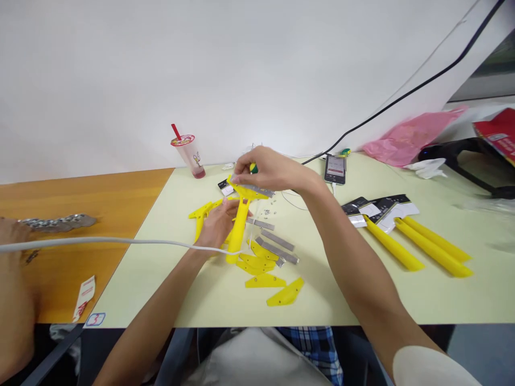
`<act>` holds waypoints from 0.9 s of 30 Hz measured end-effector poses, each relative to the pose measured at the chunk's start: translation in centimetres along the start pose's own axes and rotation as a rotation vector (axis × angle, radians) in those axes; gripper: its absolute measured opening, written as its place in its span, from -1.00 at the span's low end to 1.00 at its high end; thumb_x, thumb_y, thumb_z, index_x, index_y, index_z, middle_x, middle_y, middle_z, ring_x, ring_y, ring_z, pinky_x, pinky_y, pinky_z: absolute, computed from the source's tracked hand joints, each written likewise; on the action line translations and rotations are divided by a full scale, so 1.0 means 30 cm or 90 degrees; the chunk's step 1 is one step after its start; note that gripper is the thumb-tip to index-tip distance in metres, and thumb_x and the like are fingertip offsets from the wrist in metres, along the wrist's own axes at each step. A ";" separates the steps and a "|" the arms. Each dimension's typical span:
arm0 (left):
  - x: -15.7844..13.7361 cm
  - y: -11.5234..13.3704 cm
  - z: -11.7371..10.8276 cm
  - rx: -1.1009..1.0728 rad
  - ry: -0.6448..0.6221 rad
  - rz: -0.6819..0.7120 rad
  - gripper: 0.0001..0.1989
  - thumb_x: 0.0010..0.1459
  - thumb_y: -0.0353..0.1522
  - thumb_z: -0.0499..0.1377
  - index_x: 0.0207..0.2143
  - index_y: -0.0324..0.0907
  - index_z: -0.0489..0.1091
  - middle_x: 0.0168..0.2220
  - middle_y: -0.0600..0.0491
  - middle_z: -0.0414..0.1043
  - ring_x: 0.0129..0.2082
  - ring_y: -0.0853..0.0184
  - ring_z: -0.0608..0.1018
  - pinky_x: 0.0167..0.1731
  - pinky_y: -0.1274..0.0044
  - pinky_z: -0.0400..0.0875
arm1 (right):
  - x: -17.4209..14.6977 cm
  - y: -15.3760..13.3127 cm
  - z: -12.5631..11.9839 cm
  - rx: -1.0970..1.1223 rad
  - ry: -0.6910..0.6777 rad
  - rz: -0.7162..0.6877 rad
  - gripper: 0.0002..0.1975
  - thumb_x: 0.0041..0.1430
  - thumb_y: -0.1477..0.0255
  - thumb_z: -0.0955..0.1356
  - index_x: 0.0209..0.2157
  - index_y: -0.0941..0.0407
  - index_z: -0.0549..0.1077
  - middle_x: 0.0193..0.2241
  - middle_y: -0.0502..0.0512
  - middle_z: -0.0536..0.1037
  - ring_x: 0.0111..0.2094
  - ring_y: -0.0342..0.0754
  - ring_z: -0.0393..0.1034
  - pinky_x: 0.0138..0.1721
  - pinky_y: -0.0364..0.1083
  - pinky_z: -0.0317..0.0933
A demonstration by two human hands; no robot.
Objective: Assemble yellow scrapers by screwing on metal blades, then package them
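Note:
My left hand (219,225) is closed around a yellow scraper (240,228) with a wide head, its handle pointing down toward me. At the left end of that head, my right hand (267,169) is closed, thumb and fingers pinching. A green and yellow handle end (253,168) shows inside the right hand; the rest is hidden. Along the scraper's head lies a grey metal blade strip (261,190). More yellow scrapers (199,213) lie behind the left hand. Below are loose yellow plates with holes (265,280), grey blade strips (277,239) and small screws (267,212).
A cup with a red straw (189,155) stands by the wall. A phone (335,169) and packaged yellow-handled tools (434,246) are on the right. A white cable (120,240) crosses in front. Another person's hand (14,231) is at far left, by a metal chain (60,221).

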State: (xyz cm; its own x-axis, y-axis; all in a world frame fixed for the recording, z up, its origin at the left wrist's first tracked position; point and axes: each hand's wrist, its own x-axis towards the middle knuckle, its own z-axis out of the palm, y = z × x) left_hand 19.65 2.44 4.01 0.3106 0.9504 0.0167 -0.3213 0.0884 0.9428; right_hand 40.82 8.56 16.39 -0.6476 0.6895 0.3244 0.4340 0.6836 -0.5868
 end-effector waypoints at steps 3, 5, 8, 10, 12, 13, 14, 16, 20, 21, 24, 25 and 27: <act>0.011 0.011 -0.021 0.114 0.164 0.104 -0.51 0.31 0.08 0.34 -0.10 -0.17 0.66 -0.22 -0.04 0.62 -0.21 0.27 0.59 -0.24 0.54 0.47 | -0.059 -0.059 -0.088 -0.043 0.129 0.010 -0.74 0.39 0.21 0.44 -0.23 0.13 0.65 -0.25 0.11 0.69 -0.21 -0.01 0.48 -0.15 -0.03 0.25; -0.017 0.017 -0.038 0.210 0.241 0.129 -0.60 0.28 0.01 0.40 -0.25 -0.16 0.60 -0.33 0.03 0.54 -0.32 0.34 0.53 -0.34 0.59 0.41 | -0.116 -0.096 -0.152 -0.070 0.219 0.038 -0.72 0.40 0.18 0.43 -0.22 0.11 0.63 -0.25 0.13 0.68 -0.16 0.04 0.49 -0.11 0.01 0.30; -0.132 0.002 -0.040 0.313 0.247 0.105 -0.51 0.32 0.02 0.36 -0.47 -0.14 0.41 -0.55 0.10 0.33 -0.55 0.41 0.32 -0.52 0.57 0.24 | -0.212 -0.127 -0.236 -0.104 0.325 0.041 -0.72 0.41 0.16 0.44 -0.26 0.07 0.61 -0.28 0.13 0.67 -0.18 0.08 0.50 -0.05 0.11 0.36; -0.242 -0.033 -0.013 0.386 0.244 0.105 -0.47 0.33 0.00 0.35 -0.55 -0.13 0.37 -0.58 0.09 0.28 -0.56 0.41 0.26 -0.53 0.57 0.20 | -0.264 -0.127 -0.278 -0.121 0.350 0.031 -0.72 0.38 0.11 0.47 -0.31 0.01 0.60 -0.30 0.14 0.66 -0.22 0.11 0.49 -0.02 0.18 0.37; -0.353 -0.078 0.043 0.431 0.210 0.119 -0.52 0.26 -0.06 0.41 -0.57 -0.11 0.39 -0.56 0.07 0.31 -0.53 0.36 0.31 -0.47 0.52 0.32 | -0.297 -0.119 -0.304 -0.136 0.347 0.034 -0.68 0.32 0.04 0.50 -0.37 -0.04 0.59 -0.33 0.14 0.65 -0.27 0.13 0.45 -0.05 0.22 0.35; -0.402 -0.100 0.081 0.462 0.163 0.099 -0.59 0.27 -0.10 0.40 -0.55 -0.08 0.45 -0.54 0.05 0.37 -0.52 0.31 0.36 -0.42 0.46 0.41 | -0.305 -0.115 -0.311 -0.142 0.339 0.044 -0.66 0.30 0.00 0.52 -0.39 -0.06 0.60 -0.36 0.14 0.64 -0.30 0.12 0.42 -0.08 0.23 0.33; -0.444 -0.120 0.123 0.489 0.107 0.085 -0.69 0.28 -0.17 0.39 -0.50 -0.05 0.53 -0.51 0.02 0.43 -0.47 0.24 0.44 -0.33 0.38 0.51 | -0.308 -0.111 -0.315 -0.145 0.325 0.056 -0.65 0.29 -0.01 0.52 -0.39 -0.05 0.62 -0.38 0.14 0.63 -0.34 0.10 0.39 -0.12 0.22 0.32; -0.503 -0.151 0.214 0.487 -0.006 0.087 -0.96 0.20 -0.29 0.43 -0.27 0.05 0.71 -0.27 -0.09 0.66 -0.20 -0.01 0.64 0.04 0.13 0.59 | -0.304 -0.107 -0.314 -0.143 0.289 0.081 -0.66 0.29 0.02 0.53 -0.38 -0.02 0.65 -0.43 0.11 0.59 -0.40 0.03 0.33 -0.20 0.18 0.30; -0.546 -0.179 0.343 0.366 -0.111 0.000 -0.42 0.06 -0.40 0.50 0.16 0.14 0.69 0.35 -0.10 0.52 0.47 -0.18 0.41 0.56 0.01 0.04 | -0.276 -0.109 -0.294 -0.117 0.220 0.084 -0.72 0.30 0.14 0.55 -0.36 0.05 0.66 -0.49 0.04 0.51 -0.41 -0.02 0.35 -0.25 0.08 0.26; -0.550 -0.182 0.353 0.362 -0.122 -0.014 -0.47 0.13 -0.38 0.46 0.16 0.17 0.68 0.37 -0.06 0.50 0.49 -0.14 0.38 0.57 0.01 0.01 | -0.269 -0.108 -0.288 -0.114 0.207 0.078 -0.72 0.30 0.15 0.54 -0.36 0.06 0.65 -0.49 0.03 0.51 -0.41 -0.03 0.35 -0.26 0.06 0.25; -0.567 -0.188 0.333 0.391 -0.180 -0.030 -0.64 0.35 -0.35 0.28 0.07 0.27 0.70 0.27 0.01 0.58 0.41 -0.07 0.49 0.53 -0.06 0.13 | -0.250 -0.103 -0.271 -0.112 0.175 0.053 -0.69 0.32 0.14 0.52 -0.38 0.07 0.65 -0.48 0.02 0.53 -0.46 -0.08 0.33 -0.31 0.02 0.21; -0.575 -0.191 0.314 0.408 -0.210 -0.025 -0.64 0.38 -0.35 0.26 0.06 0.29 0.70 0.24 0.00 0.60 0.38 -0.08 0.52 0.50 -0.08 0.19 | -0.245 -0.101 -0.266 -0.106 0.168 0.042 -0.69 0.33 0.15 0.52 -0.39 0.07 0.65 -0.48 0.01 0.53 -0.48 -0.10 0.31 -0.33 0.01 0.20; -0.590 -0.201 0.273 0.448 -0.263 0.004 -0.59 0.40 -0.36 0.23 0.10 0.35 0.67 0.22 -0.01 0.61 0.34 -0.09 0.55 0.45 -0.10 0.30 | -0.237 -0.095 -0.256 -0.082 0.160 0.017 -0.71 0.32 0.18 0.53 -0.41 0.07 0.64 -0.50 0.00 0.52 -0.50 -0.12 0.28 -0.35 0.00 0.16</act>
State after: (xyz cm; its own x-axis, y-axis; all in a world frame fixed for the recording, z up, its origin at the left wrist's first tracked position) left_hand 23.43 -17.36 0.76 0.6592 0.7518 0.0150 0.2703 -0.2555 0.9283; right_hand 49.01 3.55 21.46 -0.4669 0.7340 0.4932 0.5347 0.6785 -0.5037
